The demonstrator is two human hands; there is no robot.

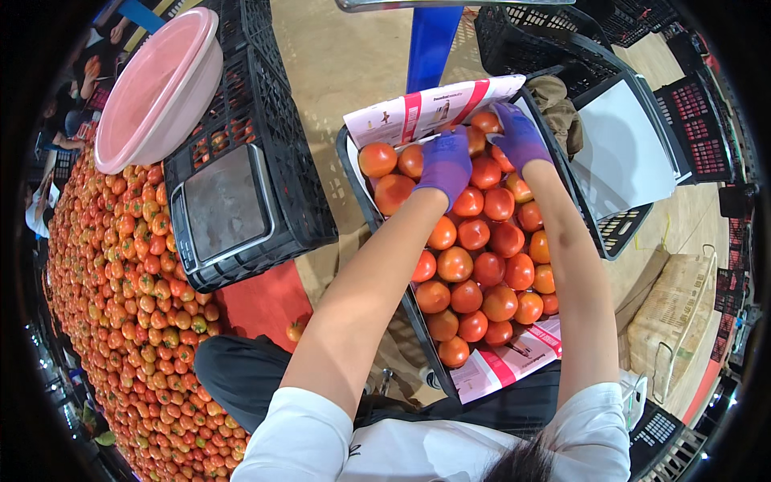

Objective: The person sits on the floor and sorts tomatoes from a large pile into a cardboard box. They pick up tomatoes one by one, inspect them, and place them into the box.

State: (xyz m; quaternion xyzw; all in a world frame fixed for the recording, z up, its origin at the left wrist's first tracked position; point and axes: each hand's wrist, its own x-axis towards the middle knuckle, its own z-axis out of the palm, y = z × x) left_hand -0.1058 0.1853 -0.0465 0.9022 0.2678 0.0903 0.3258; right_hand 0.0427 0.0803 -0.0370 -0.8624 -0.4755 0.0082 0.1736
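A black plastic crate lined with printed paper stands before me, filled with rows of red and orange tomatoes. Both my hands wear purple gloves and reach into its far end. My left hand lies over tomatoes close to the far wall; its palm side and most fingertips are hidden. At the far right corner, my right hand has fingers and thumb spread beside a tomato, touching its right side. Whether either hand grips a tomato cannot be seen. A raised paper flap stands behind the hands.
To the left, a digital scale and a pink basin rest on black crates. A large tomato heap spreads beyond. White sheets and a brown cloth lie right. A worn basket stands lower right.
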